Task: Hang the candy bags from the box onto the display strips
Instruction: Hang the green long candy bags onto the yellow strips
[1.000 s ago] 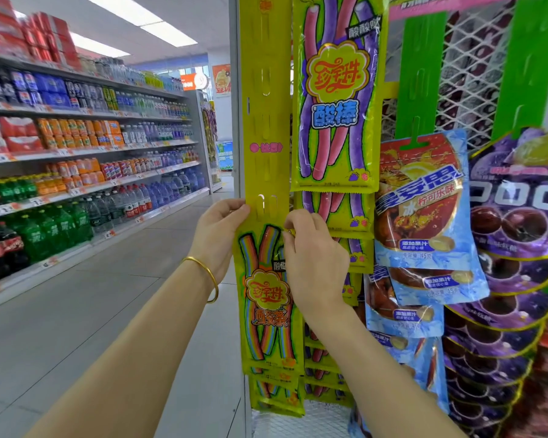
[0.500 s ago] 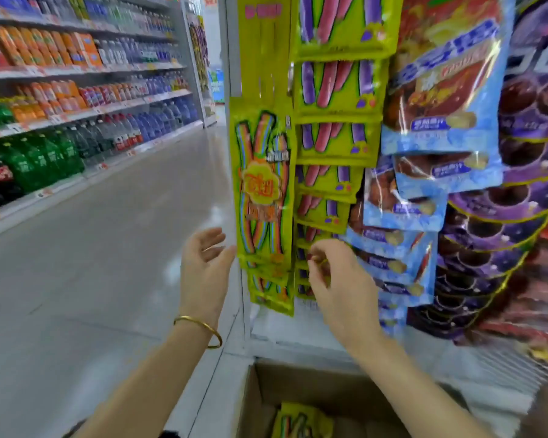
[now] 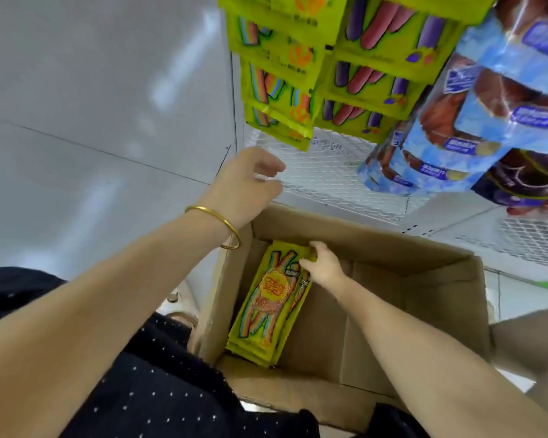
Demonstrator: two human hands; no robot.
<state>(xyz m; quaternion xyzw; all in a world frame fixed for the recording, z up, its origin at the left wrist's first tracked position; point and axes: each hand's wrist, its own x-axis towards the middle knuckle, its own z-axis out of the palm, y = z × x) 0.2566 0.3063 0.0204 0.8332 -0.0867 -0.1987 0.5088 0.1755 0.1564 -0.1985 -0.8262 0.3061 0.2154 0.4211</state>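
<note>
Looking down into the cardboard box (image 3: 377,235) on the floor. My right hand (image 3: 325,267) is deep inside it, fingers curled on the top edge of a yellow-green candy bag (image 3: 274,298), gripping it up by the box's far-left corner. That bag is top of a small stack lying against the box's left wall, running from the far-left corner back toward the near edge. Rainbow strips printed on the front w/ an orange flower-shaped logo mid-bag; the lettering is too blurred to read.

My left hand (image 3: 246,188) hovers above the box's far-left corner, holding nothing, fingers loosely curled, thumb out. Gold bangle (image 3: 217,224) on that wrist, right over the box's left rim.

Rest of the box floor is bare cardboard, right flap standing up.

Above the box: hung bags crowd the top of view. Rainbow-strip bags (image 3: 276,86), same yellow-green, overlap in a column at left, lowest one dangling just past my left hand. Next to them a column of yellow-green bags w/ pink & purple sticks (image 3: 370,80). Further right blue bags (image 3: 450,131) w/ brown candy pictured, then purple bags (image 3: 525,178) at the right edge. Print on all of these unreadable.

White wire mesh (image 3: 329,175) behind the hanging bags, down to the box's far rim. Grey tiled floor (image 3: 92,105) at left. My dark dotted clothing (image 3: 159,384) at the near edge, touching the box's near-left corner.
</note>
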